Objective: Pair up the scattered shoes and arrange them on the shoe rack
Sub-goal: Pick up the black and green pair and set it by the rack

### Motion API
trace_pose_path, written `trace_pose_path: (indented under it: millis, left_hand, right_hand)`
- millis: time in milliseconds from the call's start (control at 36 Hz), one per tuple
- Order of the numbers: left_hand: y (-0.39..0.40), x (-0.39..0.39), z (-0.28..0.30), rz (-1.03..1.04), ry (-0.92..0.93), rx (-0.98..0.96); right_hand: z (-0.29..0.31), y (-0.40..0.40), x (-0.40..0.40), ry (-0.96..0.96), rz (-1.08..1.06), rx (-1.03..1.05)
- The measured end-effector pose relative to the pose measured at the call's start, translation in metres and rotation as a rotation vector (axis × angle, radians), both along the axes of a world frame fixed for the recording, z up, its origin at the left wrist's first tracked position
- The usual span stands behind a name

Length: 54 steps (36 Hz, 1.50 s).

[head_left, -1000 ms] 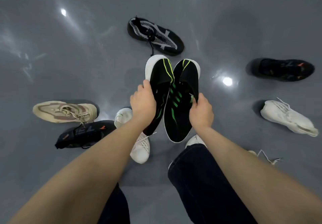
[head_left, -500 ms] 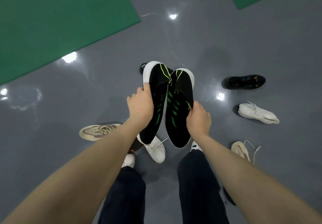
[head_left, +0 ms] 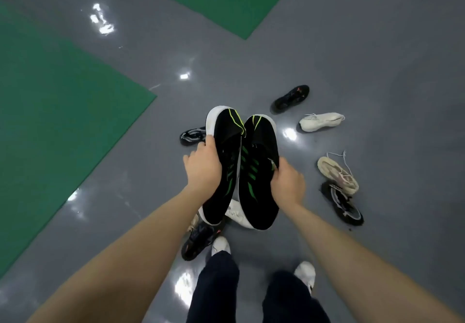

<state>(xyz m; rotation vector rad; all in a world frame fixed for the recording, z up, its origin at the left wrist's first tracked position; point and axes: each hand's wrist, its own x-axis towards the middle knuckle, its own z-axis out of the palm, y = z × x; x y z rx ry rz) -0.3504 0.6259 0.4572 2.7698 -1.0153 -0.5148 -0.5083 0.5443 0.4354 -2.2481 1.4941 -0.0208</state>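
A person's left hand (head_left: 204, 165) grips one black sneaker with green stripes (head_left: 224, 164), and the right hand (head_left: 288, 184) grips its match (head_left: 258, 172). The pair is held side by side above a grey floor (head_left: 377, 58) with scattered shoes, including a white sneaker (head_left: 320, 121).

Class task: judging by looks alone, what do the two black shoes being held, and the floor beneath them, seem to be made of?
Left-hand shoe and right-hand shoe: probably matte black knit or mesh fabric uppers with green stripes; the white sole edges look like foam or rubber. Floor: grey, glossy, likely a painted or epoxy coating, since the lights reflect sharply in it.
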Motion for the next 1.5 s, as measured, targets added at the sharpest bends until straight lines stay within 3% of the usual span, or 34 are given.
trace_pose_path:
  millis: [167, 361, 833, 1000, 1500]
  left_hand:
    - [-0.011, -0.066, 0.044, -0.202, -0.004, -0.008]
    - [-0.015, -0.174, 0.082, -0.422, -0.087, -0.038]
    - [0.046, -0.52, 0.159, -0.96, -0.165, -0.052]
    - [0.059, -0.643, 0.173, -1.151, -0.108, -0.083]
    - [-0.023, -0.876, 0.183, -1.547, 0.018, -0.131]
  right_hand:
    - [0.041, 0.015, -0.081, 0.033, -0.154, 0.009]
    - [0.079, 0.036, -0.19, 0.114, -0.237, -0.128]
    - [0.152, 0.183, -0.545, 0.075, -0.748, -0.125]
    - [0.167, 0.228, -0.65, 0.067, -0.995, -0.129]
    - [0.187, 0.201, -0.834, 0.051, -1.491, -0.13]
